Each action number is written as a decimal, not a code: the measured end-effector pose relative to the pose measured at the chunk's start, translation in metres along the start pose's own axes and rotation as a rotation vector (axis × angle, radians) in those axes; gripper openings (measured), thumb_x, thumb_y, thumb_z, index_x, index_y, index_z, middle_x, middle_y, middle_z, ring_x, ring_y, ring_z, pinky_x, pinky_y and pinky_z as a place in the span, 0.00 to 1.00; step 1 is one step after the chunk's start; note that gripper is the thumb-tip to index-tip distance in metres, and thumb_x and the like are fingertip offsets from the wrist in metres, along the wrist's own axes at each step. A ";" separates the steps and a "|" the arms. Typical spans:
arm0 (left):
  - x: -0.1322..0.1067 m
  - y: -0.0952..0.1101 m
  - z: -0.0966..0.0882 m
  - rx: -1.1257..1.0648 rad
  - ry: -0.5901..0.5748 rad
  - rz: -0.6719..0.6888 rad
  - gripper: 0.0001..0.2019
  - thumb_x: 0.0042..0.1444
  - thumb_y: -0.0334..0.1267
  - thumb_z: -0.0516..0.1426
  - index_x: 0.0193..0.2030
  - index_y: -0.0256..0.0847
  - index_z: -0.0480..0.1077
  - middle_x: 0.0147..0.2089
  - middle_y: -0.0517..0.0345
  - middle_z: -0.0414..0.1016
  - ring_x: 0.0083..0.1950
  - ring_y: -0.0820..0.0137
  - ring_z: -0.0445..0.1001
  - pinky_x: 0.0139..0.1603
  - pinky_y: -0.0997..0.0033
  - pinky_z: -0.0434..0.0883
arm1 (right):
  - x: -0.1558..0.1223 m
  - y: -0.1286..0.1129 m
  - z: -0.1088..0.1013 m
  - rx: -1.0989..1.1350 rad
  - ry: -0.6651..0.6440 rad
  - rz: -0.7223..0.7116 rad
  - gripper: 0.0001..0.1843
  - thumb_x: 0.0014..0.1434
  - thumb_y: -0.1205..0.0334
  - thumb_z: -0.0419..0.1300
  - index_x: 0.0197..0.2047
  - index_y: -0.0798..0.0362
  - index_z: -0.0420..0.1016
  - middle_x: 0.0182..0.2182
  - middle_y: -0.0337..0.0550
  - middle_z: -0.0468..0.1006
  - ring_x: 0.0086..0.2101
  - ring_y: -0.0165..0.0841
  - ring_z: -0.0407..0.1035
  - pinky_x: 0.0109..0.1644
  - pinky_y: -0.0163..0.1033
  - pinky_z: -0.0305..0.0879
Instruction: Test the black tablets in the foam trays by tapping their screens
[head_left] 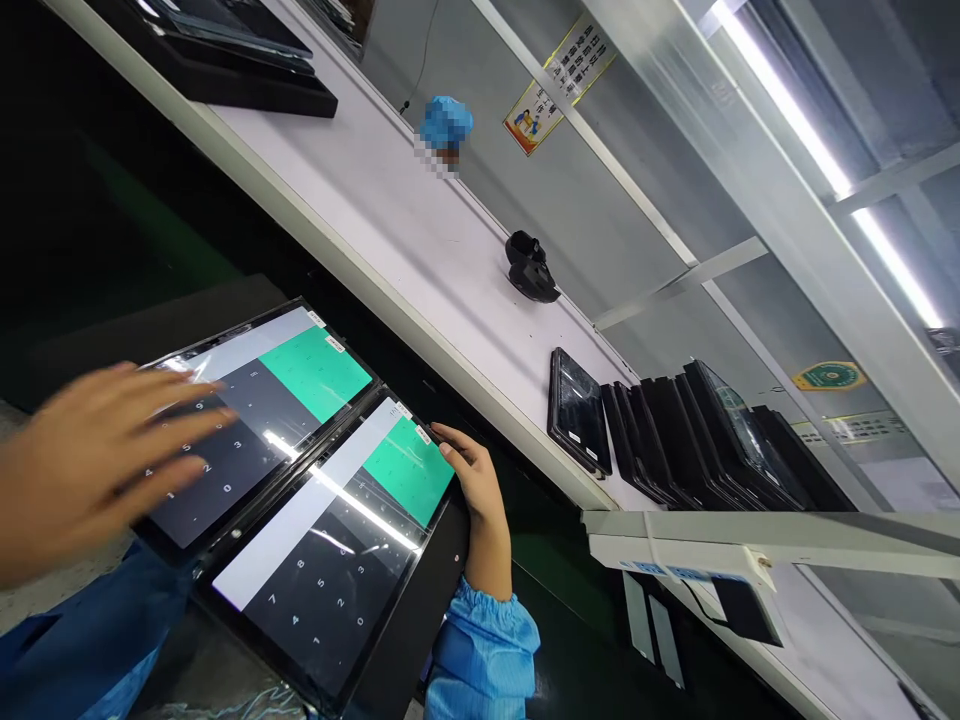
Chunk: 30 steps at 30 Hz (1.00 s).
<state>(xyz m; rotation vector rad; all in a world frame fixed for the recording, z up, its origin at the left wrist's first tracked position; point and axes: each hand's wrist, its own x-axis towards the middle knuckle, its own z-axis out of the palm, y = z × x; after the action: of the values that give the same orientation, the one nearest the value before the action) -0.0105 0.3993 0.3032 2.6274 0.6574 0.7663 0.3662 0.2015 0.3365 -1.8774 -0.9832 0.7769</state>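
Observation:
Two tablets lie side by side, both lit with a calculator keypad and a green panel. Over the screen of the left tablet [315, 375] hovers my left hand [112, 450], blurred, its fingers spread and holding nothing; whether a fingertip touches the glass I cannot tell. My right hand [476, 485] grips the far right edge of the right tablet [330, 570], with the thumb at the corner of the green panel. Small white labels [424, 434] sit along the tablets' far edges. Beneath the right tablet a black block or box side [427, 580] shows.
Beyond runs a long white bench [420, 270]. On it are a black tray [262, 90] with flat dark panels, a black strapped object [531, 268], a lying tablet [579, 410] and several upright tablets [690, 440]. A person in a blue cap [446, 122] is behind the bench.

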 end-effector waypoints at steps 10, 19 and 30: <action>-0.002 0.090 0.030 -0.130 -0.093 0.455 0.16 0.64 0.38 0.56 0.58 0.51 0.72 0.68 0.66 0.66 0.72 0.66 0.58 0.79 0.57 0.46 | -0.003 -0.001 0.006 -0.080 0.040 -0.026 0.18 0.61 0.48 0.62 0.50 0.45 0.82 0.51 0.43 0.82 0.55 0.46 0.72 0.61 0.51 0.65; -0.029 0.082 0.033 -0.209 -0.081 0.493 0.22 0.62 0.36 0.55 0.62 0.49 0.69 0.66 0.64 0.68 0.71 0.62 0.61 0.78 0.51 0.46 | -0.003 -0.001 0.005 -0.046 0.031 -0.018 0.19 0.59 0.49 0.63 0.50 0.45 0.82 0.51 0.44 0.82 0.54 0.47 0.73 0.61 0.53 0.66; -0.053 0.070 0.032 -0.284 0.121 0.352 0.34 0.51 0.33 0.51 0.68 0.50 0.64 0.60 0.59 0.75 0.65 0.58 0.68 0.77 0.49 0.49 | 0.003 0.001 0.013 -0.037 0.048 -0.027 0.18 0.54 0.51 0.68 0.47 0.48 0.81 0.47 0.45 0.82 0.49 0.43 0.75 0.58 0.50 0.68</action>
<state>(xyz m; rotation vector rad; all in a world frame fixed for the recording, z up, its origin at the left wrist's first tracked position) -0.0084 0.3074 0.2845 2.4711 0.0981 1.0397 0.3576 0.2090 0.3296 -1.9025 -0.9966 0.6988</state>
